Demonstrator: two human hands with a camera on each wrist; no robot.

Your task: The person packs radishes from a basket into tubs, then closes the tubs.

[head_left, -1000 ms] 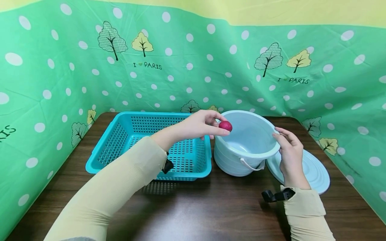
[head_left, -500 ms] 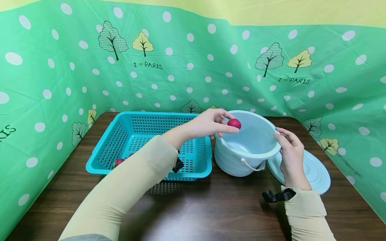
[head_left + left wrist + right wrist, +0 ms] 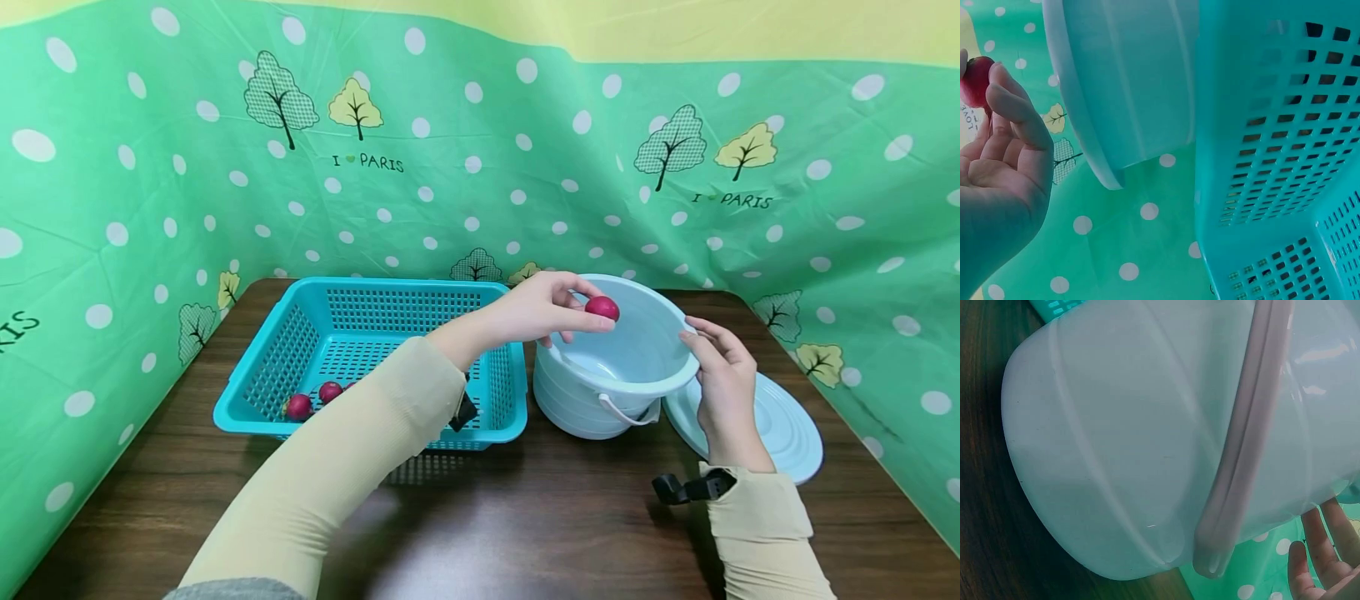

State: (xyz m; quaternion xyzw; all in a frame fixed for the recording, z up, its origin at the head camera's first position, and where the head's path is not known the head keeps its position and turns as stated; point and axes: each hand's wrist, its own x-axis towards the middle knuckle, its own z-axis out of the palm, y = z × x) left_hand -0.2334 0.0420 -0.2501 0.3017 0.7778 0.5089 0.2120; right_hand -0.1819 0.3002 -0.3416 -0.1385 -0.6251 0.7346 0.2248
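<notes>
My left hand (image 3: 551,308) pinches a small round red radish (image 3: 602,309) between thumb and fingers, over the left part of the opening of a pale blue bucket (image 3: 573,400). The left wrist view also shows the radish (image 3: 976,81) at the fingertips, with a thin root hanging below it. On the bucket's right side, my right hand (image 3: 723,379) holds the rim. Several more radishes (image 3: 298,407) lie in the near left part of a turquoise perforated basket (image 3: 517,392); my left forearm hides some of its inside.
A round pale blue lid (image 3: 787,429) lies on the dark wooden table (image 3: 510,525), right of the bucket and partly under the right wrist. The bucket's handle (image 3: 626,412) hangs down at the front. Behind the table stands a green dotted curtain (image 3: 420,200).
My left hand has moved right with the radish, from the bucket's left rim to over its opening. Radishes in the basket have come into sight. The right hand stays on the rim.
</notes>
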